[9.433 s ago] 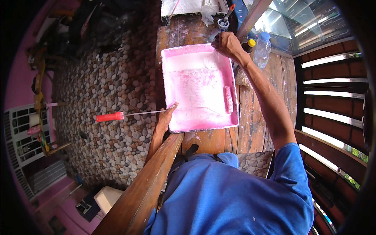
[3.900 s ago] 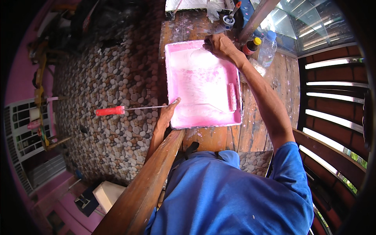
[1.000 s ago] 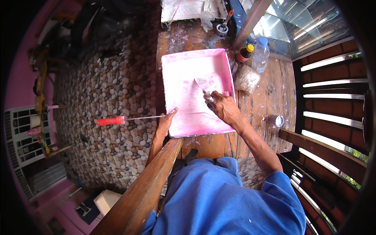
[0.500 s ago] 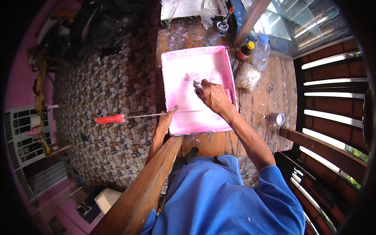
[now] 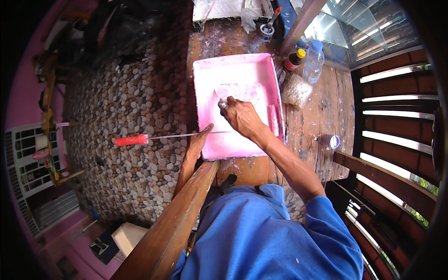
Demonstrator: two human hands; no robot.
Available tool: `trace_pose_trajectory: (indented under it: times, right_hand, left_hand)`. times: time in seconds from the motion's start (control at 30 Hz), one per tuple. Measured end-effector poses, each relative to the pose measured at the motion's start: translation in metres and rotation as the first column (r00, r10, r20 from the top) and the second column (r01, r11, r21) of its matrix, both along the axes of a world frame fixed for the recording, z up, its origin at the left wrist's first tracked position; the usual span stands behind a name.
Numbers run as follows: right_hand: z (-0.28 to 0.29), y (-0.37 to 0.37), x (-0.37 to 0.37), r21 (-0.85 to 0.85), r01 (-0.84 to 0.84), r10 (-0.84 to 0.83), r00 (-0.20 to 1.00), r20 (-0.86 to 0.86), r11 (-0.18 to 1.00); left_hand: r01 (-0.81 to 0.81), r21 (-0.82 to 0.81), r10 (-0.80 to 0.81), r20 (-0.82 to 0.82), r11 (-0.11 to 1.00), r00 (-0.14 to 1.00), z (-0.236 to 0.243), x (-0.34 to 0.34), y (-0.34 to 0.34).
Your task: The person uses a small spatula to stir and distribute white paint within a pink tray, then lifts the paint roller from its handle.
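A pink paint tray (image 5: 203,107) lies on the wooden table, with pink and white paint spread over its inside. My right hand (image 5: 242,116) is closed round the handle of a small scraper (image 5: 222,93), whose pale blade touches the paint-covered tray bottom. At the tray's left rim, my left hand (image 5: 199,140) grips the edge, its thumb on top near the roller's rod. The paint roller (image 5: 131,140) lies across the tray: its red handle sticks out to the left, and its pink sleeve rests along the right inner wall. My right forearm hides part of the rod.
Right of the tray stand a dark bottle with yellow cap (image 5: 294,60), a clear plastic bottle (image 5: 313,63), a filled clear bag (image 5: 297,91) and a small cup (image 5: 331,141). A brush in a pot (image 5: 267,31) stands behind. A wooden post (image 5: 172,210) rises near my left arm.
My right hand has moved left and slightly toward me with the scraper, uncovering the roller sleeve at the right wall. My left hand stays at the rim.
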State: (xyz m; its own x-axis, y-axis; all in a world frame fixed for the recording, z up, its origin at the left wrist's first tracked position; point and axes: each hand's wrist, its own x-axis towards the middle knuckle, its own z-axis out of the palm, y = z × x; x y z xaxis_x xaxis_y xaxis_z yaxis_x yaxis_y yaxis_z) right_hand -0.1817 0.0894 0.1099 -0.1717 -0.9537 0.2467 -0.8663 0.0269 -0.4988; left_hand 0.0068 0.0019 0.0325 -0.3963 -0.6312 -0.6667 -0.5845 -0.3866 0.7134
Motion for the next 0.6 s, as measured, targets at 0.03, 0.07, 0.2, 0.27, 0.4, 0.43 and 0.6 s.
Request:
trace_pose_trajectory:
  times: [0.03,0.07,0.2,0.27,0.4,0.43,0.6]
  right_hand:
    - [-0.005,-0.005,-0.001,-0.007,0.024,-0.024,1.000,-0.002,1.000]
    - [-0.009,-0.005,-0.005,-0.005,0.028,-0.028,1.000,-0.003,1.000]
    - [0.009,-0.010,-0.002,0.065,0.057,-0.059,0.997,0.039,0.996]
    - [0.007,-0.009,0.004,-0.034,-0.032,0.032,0.999,0.020,0.999]
    - [-0.004,-0.024,0.006,-0.010,0.015,-0.015,1.000,-0.012,1.000]
    - [0.004,-0.025,0.005,0.101,0.007,-0.009,1.000,0.023,0.995]
    - [-0.003,-0.026,0.017,0.003,-0.033,0.033,0.999,0.043,0.999]
  left_hand:
    - [0.009,-0.003,-0.009,-0.040,1.000,0.999,0.003,-0.002,0.001]
    - [0.013,0.000,-0.013,-0.041,1.000,0.999,0.004,-0.004,0.002]
    - [-0.020,-0.007,0.020,-0.020,1.000,1.000,0.013,-0.004,0.003]
    - [-0.023,-0.004,0.023,-0.069,1.000,0.997,0.012,-0.004,0.003]
    - [-0.019,0.008,0.020,-0.057,1.000,0.998,0.005,-0.002,0.002]
    - [-0.025,-0.017,0.023,-0.094,1.000,0.995,0.005,-0.001,0.001]
    - [-0.037,-0.005,0.037,0.005,0.999,0.999,0.005,-0.002,0.002]
